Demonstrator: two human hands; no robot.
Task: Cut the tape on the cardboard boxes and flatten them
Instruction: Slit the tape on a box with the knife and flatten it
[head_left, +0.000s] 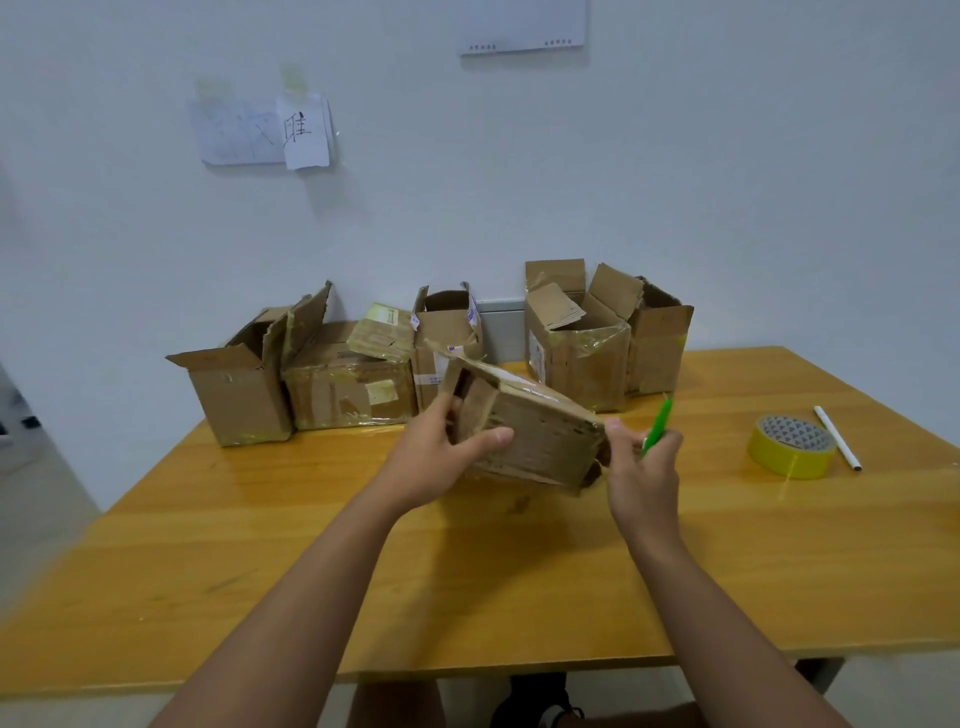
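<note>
A worn brown cardboard box is held tilted above the middle of the wooden table. My left hand grips its left end, thumb across the front face. My right hand holds a green cutter and its thumb touches the box's right corner. Along the wall stands a row of several more boxes: an open one at the left, a taped one, a narrow open one and two open ones at the right.
A yellow tape roll lies on the right of the table with a white pen beside it. Papers hang on the white wall behind. The table's near edge is bare wood. A dark shoe shows under it.
</note>
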